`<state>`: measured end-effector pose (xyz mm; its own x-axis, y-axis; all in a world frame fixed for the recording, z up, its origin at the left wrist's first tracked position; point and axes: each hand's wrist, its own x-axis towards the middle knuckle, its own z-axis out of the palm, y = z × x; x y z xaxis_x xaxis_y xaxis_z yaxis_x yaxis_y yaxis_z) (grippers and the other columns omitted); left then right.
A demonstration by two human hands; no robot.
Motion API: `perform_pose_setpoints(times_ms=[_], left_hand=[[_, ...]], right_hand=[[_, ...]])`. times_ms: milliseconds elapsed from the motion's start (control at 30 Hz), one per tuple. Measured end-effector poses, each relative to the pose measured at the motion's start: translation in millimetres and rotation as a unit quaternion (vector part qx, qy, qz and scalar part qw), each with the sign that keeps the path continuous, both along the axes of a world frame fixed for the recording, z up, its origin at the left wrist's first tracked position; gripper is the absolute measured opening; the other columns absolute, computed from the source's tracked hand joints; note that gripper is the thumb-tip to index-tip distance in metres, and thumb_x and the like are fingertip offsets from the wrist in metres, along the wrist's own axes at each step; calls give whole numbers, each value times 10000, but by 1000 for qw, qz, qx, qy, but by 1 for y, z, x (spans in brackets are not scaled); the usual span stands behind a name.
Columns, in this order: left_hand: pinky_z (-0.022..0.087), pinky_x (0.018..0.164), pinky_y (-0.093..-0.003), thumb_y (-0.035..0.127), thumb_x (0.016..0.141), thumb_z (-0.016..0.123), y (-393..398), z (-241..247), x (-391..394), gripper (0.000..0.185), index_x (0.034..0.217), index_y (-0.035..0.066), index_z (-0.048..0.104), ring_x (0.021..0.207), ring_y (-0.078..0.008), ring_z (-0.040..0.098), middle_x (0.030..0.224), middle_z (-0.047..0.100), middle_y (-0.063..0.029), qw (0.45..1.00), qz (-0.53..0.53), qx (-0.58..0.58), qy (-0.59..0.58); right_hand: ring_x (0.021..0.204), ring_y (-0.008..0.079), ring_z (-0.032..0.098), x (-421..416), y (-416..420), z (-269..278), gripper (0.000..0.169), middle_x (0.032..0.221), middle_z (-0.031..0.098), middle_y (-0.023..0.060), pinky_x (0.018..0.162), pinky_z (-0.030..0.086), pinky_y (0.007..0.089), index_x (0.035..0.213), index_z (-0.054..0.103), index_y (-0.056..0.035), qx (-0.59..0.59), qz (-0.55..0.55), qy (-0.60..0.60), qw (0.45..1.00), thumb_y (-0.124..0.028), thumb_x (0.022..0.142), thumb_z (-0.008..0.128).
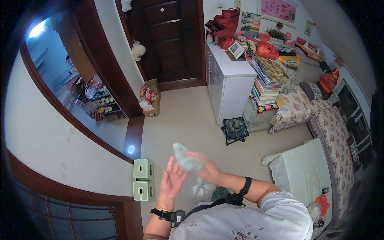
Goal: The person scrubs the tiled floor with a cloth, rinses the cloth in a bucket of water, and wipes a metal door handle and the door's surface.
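My right hand (207, 168) grips a pale green cloth (185, 158), blurred by motion, held in front of my body above the tiled floor. Part of the cloth hangs past the fingers toward the left. Just beside it, my left hand (173, 181) is raised palm up with its fingers apart and nothing resting in the palm. The left fingertips come close to the cloth's lower edge; whether they touch it I cannot tell.
Two green plastic step stools (141, 169) stand by the left wall. A folding stool (235, 129) sits before the white cabinet (237, 90). At right is a cloth-covered table (303, 168) beside a floral sofa (333, 144). A cardboard box (154, 102) stands near the dark door (177, 45).
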<state>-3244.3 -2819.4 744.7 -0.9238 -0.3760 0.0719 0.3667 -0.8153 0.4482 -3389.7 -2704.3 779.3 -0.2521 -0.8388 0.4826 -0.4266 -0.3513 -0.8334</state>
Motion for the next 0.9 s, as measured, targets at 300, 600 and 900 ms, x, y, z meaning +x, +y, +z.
perform_pose_setpoints(times_ms=[300, 600, 900], left_hand=[[327, 943, -411, 397, 874, 286, -27, -4, -50, 435, 1183, 115, 405, 1110, -257, 414, 1180, 449, -85, 977, 164, 115, -68], [358, 916, -389, 454, 852, 306, -35, 27, -144, 508, 1193, 88, 398, 1077, -261, 441, 1164, 458, -109, 975, 168, 135, -55], [356, 909, -378, 477, 826, 365, -80, 46, -153, 558, 1196, 61, 404, 1059, -261, 453, 1158, 463, -125, 926, 293, -174, -164]], right_hand=[[1195, 306, 311, -38, -82, 8, 652, 1317, 301, 118, 952, 287, 441, 1298, 260, -110, 68, 309, -67, 946, -466, 794, 472], [1176, 256, 348, -104, -129, 11, 816, 1335, 270, 110, 911, 361, 400, 1340, 101, -115, 162, 579, -583, 546, -577, 757, 437], [1154, 276, 371, -187, -133, -35, 527, 1290, 334, 130, 913, 351, 430, 1283, 275, -97, 333, 422, -501, 679, -415, 871, 356]])
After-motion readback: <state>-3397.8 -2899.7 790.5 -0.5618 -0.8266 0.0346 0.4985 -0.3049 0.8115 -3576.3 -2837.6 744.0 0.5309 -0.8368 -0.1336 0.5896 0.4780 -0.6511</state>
